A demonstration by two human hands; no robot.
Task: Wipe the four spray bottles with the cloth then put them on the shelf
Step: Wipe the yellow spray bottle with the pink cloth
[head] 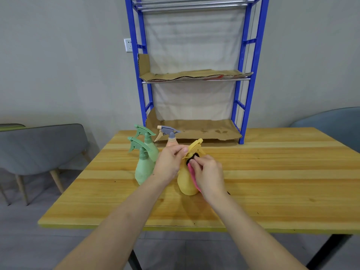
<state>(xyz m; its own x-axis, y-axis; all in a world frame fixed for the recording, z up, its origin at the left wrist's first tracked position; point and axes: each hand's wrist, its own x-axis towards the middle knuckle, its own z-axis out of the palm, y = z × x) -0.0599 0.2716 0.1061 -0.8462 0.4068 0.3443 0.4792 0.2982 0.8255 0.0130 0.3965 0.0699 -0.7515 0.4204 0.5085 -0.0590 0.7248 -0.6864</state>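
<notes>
Head view: peach bottle (172, 143) (grey trigger (169, 130)) behind left hand (169, 162)

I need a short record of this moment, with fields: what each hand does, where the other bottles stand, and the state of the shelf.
left hand: grips the sprayer head of the yellow bottle
right hand: holds the pink cloth against the yellow bottle
other bottles: front green bottle, back green bottle and peach bottle, upright on the table, left of the hands
shelf: holds no bottle; cardboard lies on it
</notes>
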